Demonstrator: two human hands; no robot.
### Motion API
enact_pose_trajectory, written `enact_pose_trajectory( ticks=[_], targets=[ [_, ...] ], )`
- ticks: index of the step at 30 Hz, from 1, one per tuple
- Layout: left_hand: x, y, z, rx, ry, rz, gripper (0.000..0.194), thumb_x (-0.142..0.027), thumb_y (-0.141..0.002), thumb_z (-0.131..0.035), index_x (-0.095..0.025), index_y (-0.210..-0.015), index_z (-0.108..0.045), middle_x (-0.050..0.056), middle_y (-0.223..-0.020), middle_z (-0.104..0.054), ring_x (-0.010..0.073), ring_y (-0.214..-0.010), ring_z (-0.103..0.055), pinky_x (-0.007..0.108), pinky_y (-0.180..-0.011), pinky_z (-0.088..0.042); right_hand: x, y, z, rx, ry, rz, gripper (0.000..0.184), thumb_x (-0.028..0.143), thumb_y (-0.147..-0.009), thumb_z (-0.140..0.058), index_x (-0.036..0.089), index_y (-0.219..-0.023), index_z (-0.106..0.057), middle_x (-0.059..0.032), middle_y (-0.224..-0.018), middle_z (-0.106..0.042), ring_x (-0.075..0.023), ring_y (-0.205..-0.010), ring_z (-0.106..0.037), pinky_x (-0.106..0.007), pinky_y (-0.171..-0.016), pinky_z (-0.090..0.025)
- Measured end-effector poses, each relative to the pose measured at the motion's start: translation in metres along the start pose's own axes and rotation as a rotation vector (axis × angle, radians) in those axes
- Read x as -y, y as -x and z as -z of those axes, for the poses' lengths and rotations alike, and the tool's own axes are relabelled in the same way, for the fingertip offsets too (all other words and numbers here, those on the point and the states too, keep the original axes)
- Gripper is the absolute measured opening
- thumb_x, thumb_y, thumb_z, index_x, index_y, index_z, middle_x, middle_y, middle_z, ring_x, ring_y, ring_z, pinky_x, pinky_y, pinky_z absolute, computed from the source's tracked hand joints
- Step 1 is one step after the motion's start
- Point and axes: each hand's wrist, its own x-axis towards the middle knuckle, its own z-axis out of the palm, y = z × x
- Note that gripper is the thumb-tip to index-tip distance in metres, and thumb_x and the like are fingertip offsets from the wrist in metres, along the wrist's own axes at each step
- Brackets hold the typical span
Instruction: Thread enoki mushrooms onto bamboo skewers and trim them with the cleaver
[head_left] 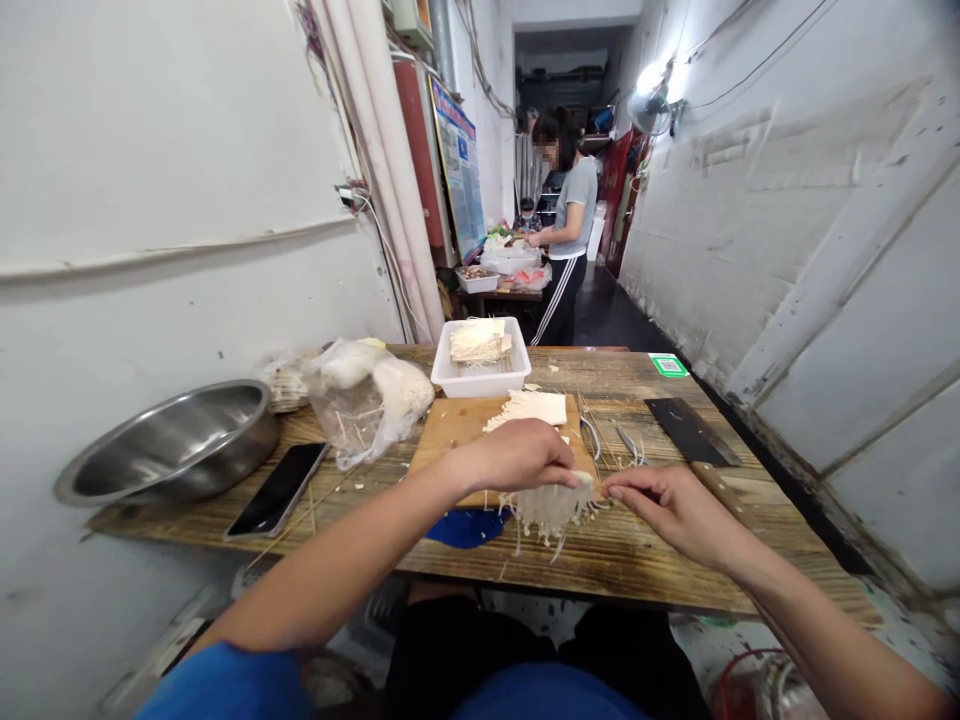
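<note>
My left hand (536, 455) is closed on a bunch of enoki mushrooms (555, 508), whose thin stems and small caps hang down over the board's near edge. Close to its right, the fingertips of my right hand (652, 500) are pinched together by the bunch's end; what they hold is too small to make out. Beneath and beyond lies a wooden cutting board (442, 435), partly hidden by my left arm. Another flat bunch of enoki (536, 408) rests on its far part. Thin wooden sticks (589, 425) lie along the board's right side.
A white tray (480, 385) with enoki bundles stands behind the board. On the left are a plastic bag (360, 400), a phone (277, 490) and a steel basin (172, 440). A cleaver (690, 430) and scissors (630, 443) lie right. A person (574, 215) stands at a farther table.
</note>
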Motion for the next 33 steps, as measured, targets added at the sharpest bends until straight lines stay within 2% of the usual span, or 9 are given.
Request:
enact_pose_trajectory(
  ticks=[5, 10, 15, 17, 19, 23, 25, 28, 33],
  targets=[
    [-0.001, 0.007, 0.0, 0.001, 0.024, 0.021, 0.024, -0.032, -0.086, -0.057, -0.016, -0.081, -0.075, 0.003, -0.07, -0.073, 0.0096, -0.057, -0.057, 0.02, -0.055, -0.035, -0.001, 0.005, 0.001, 0.008, -0.034, -0.001, 0.032, 0.036, -0.09, -0.045, 0.02, -0.085, -0.072, -0.003, -0.079, -0.071, -0.0184, -0.075, -0.064, -0.027, -0.069, -0.048],
    [0.0, 0.004, -0.003, -0.054, 0.175, 0.039, 0.042, -0.042, -0.071, -0.072, -0.019, -0.107, -0.07, 0.007, -0.103, -0.073, 0.0158, -0.085, -0.067, 0.021, -0.072, -0.043, 0.004, 0.001, -0.001, 0.022, -0.027, 0.012, 0.032, 0.036, -0.091, -0.045, 0.02, -0.083, -0.072, -0.0024, -0.075, -0.07, -0.0174, -0.073, -0.063, -0.027, -0.068, -0.048],
    [-0.004, -0.002, -0.007, -0.002, 0.132, 0.055, 0.022, -0.033, -0.084, -0.06, -0.017, -0.086, -0.075, 0.004, -0.078, -0.076, 0.0118, -0.063, -0.064, 0.02, -0.059, -0.041, 0.005, -0.001, -0.003, 0.015, -0.04, 0.015, 0.032, 0.038, -0.09, -0.047, 0.02, -0.084, -0.073, -0.0024, -0.077, -0.071, -0.0166, -0.07, -0.062, -0.026, -0.065, -0.048],
    [-0.002, 0.001, -0.004, -0.003, 0.19, 0.063, 0.022, -0.034, -0.082, -0.062, -0.017, -0.086, -0.075, 0.005, -0.08, -0.076, 0.0131, -0.065, -0.065, 0.021, -0.06, -0.043, 0.005, 0.0, -0.002, 0.014, -0.056, 0.001, 0.033, 0.04, -0.089, -0.048, 0.02, -0.083, -0.074, -0.0027, -0.077, -0.071, -0.0171, -0.07, -0.062, -0.027, -0.065, -0.048],
    [0.003, 0.007, 0.004, -0.066, 0.339, 0.066, 0.03, -0.041, -0.079, -0.065, -0.019, -0.099, -0.073, 0.006, -0.096, -0.075, 0.0169, -0.081, -0.068, 0.025, -0.071, -0.047, 0.004, 0.001, 0.0, -0.001, -0.076, -0.017, 0.034, 0.043, -0.088, -0.049, 0.02, -0.083, -0.074, -0.0032, -0.078, -0.071, -0.0182, -0.072, -0.062, -0.027, -0.066, -0.048],
    [0.026, 0.024, 0.018, -0.385, 0.732, 0.068, 0.049, -0.053, -0.087, -0.047, -0.023, -0.123, -0.058, 0.009, -0.121, -0.066, 0.0191, -0.114, -0.059, 0.037, -0.1, -0.039, 0.001, 0.002, 0.006, -0.029, -0.138, -0.053, 0.038, 0.047, -0.086, -0.049, 0.018, -0.085, -0.073, -0.0047, -0.082, -0.072, -0.02, -0.075, -0.063, -0.029, -0.068, -0.048],
    [0.037, 0.031, 0.015, -0.432, 0.877, 0.093, 0.048, -0.054, -0.088, -0.046, -0.02, -0.119, -0.061, 0.01, -0.115, -0.068, 0.0194, -0.11, -0.061, 0.039, -0.101, -0.037, -0.001, 0.003, 0.009, -0.04, -0.16, -0.07, 0.041, 0.05, -0.085, -0.049, 0.017, -0.088, -0.073, -0.0056, -0.083, -0.072, -0.0202, -0.075, -0.062, -0.03, -0.068, -0.048],
    [0.045, 0.035, -0.001, -0.362, 0.97, 0.207, 0.044, -0.042, -0.075, -0.069, -0.019, -0.112, -0.065, 0.009, -0.105, -0.072, 0.0191, -0.096, -0.066, 0.037, -0.09, -0.046, -0.001, 0.002, 0.011, -0.039, -0.163, -0.084, 0.043, 0.052, -0.085, -0.048, 0.016, -0.088, -0.072, -0.0064, -0.083, -0.071, -0.0203, -0.074, -0.061, -0.03, -0.067, -0.047],
    [0.041, 0.03, -0.018, -0.423, 0.782, 0.257, 0.019, -0.029, -0.071, -0.071, -0.015, -0.084, -0.073, 0.004, -0.081, -0.074, 0.0131, -0.071, -0.062, 0.027, -0.069, -0.046, 0.002, -0.001, 0.01, -0.028, -0.167, -0.089, 0.043, 0.053, -0.084, -0.049, 0.016, -0.085, -0.072, -0.0067, -0.082, -0.07, -0.0201, -0.074, -0.06, -0.031, -0.067, -0.045]
  ],
)
